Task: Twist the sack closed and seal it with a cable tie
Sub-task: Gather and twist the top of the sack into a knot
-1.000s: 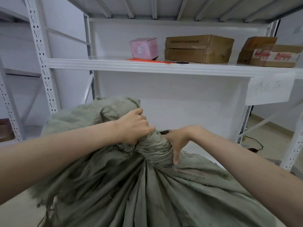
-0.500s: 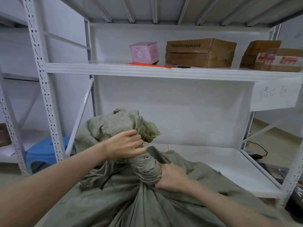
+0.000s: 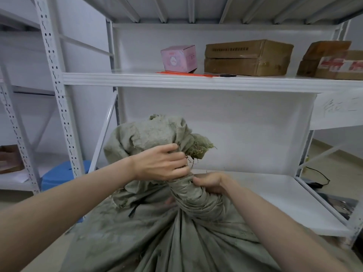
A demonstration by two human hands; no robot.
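A grey-green woven sack (image 3: 176, 238) fills the lower middle of the head view, its mouth gathered into a tightly twisted neck (image 3: 188, 193). My left hand (image 3: 161, 163) grips the top of the neck just under the loose frayed flap (image 3: 153, 134). My right hand (image 3: 211, 182) grips the neck lower down from the right, its fingers curled behind the cloth. Orange cable ties (image 3: 186, 74) lie on the edge of the upper shelf, far above both hands.
A white metal rack (image 3: 196, 83) stands right behind the sack, with a pink box (image 3: 178, 58) and brown cartons (image 3: 247, 57) on its upper shelf. A perforated upright (image 3: 57, 91) stands to the left, a blue stool (image 3: 62, 173) behind it. A black cable (image 3: 318, 177) lies on the floor at right.
The view has pulled back from the sack. My left hand stays on top of the twist, while my right hand has shifted up to hold the neck just under it.
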